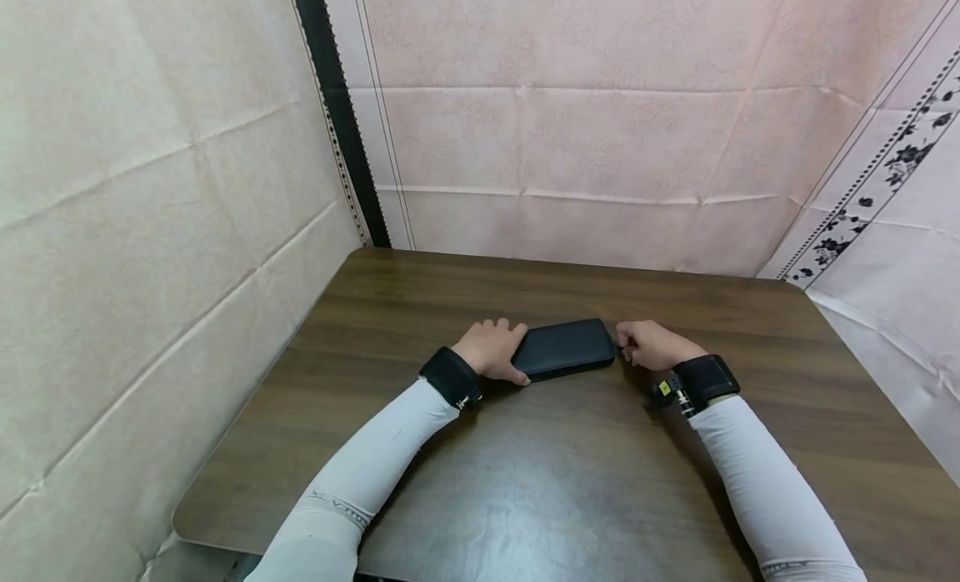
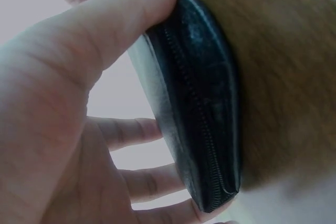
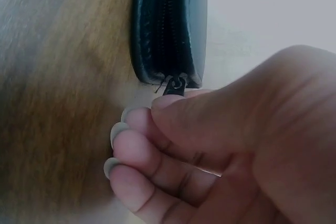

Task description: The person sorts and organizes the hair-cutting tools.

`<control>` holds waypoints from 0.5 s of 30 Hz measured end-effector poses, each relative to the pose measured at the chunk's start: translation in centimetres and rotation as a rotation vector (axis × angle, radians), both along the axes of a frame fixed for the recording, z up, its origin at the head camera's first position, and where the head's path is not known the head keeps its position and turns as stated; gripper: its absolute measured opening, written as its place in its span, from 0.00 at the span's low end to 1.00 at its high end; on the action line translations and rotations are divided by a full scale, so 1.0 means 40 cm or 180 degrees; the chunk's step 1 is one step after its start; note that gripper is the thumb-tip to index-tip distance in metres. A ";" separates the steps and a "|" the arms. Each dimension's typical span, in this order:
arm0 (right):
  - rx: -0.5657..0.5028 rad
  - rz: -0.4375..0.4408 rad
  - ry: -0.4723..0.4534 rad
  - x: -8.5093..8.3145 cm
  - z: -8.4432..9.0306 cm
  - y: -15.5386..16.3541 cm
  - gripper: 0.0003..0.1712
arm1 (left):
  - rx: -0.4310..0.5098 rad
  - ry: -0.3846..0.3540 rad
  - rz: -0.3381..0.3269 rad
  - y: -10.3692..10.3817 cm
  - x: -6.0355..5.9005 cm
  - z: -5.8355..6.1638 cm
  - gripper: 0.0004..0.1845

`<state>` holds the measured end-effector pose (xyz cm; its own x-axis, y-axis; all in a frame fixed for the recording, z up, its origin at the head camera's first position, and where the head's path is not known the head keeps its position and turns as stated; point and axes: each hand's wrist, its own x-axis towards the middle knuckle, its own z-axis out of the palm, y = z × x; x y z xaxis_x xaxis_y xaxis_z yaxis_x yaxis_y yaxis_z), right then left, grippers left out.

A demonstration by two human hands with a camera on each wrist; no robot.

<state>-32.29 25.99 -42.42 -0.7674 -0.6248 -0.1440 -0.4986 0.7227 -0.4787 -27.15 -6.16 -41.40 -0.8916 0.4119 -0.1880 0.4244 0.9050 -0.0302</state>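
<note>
A black zip-around wallet (image 1: 566, 348) lies flat on the brown wooden table (image 1: 570, 482). My left hand (image 1: 491, 348) grips its left end, thumb along the near edge and fingers on the far side. The left wrist view shows the thumb over the wallet (image 2: 202, 103) and its zip. My right hand (image 1: 648, 344) sits at the wallet's right end, fingers curled. In the right wrist view thumb and forefinger pinch the zip pull (image 3: 175, 85) at the corner of the wallet (image 3: 168, 24).
The table stands in a corner. A cream padded wall (image 1: 135, 232) runs close along its left side, a pink one (image 1: 600, 132) behind it. A floral-edged cloth (image 1: 892, 215) hangs at the right. Black wrist straps sit on both white sleeves.
</note>
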 end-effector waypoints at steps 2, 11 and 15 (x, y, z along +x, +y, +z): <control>0.0006 -0.0008 -0.0061 0.001 0.000 0.000 0.12 | 0.0012 -0.0006 -0.0007 -0.001 0.001 0.000 0.52; 0.0052 -0.0013 -0.0211 0.004 0.008 0.000 0.10 | 0.0020 -0.0016 -0.0004 0.000 -0.003 -0.006 0.52; 0.0056 0.0018 -0.0220 0.008 0.014 -0.001 0.10 | -0.0001 -0.0011 0.0008 0.001 -0.004 -0.006 0.52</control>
<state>-31.95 25.96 -41.85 -0.7517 -0.6260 -0.2075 -0.4688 0.7285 -0.4995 -27.31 -6.13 -41.65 -0.8920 0.4097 -0.1912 0.4223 0.9060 -0.0289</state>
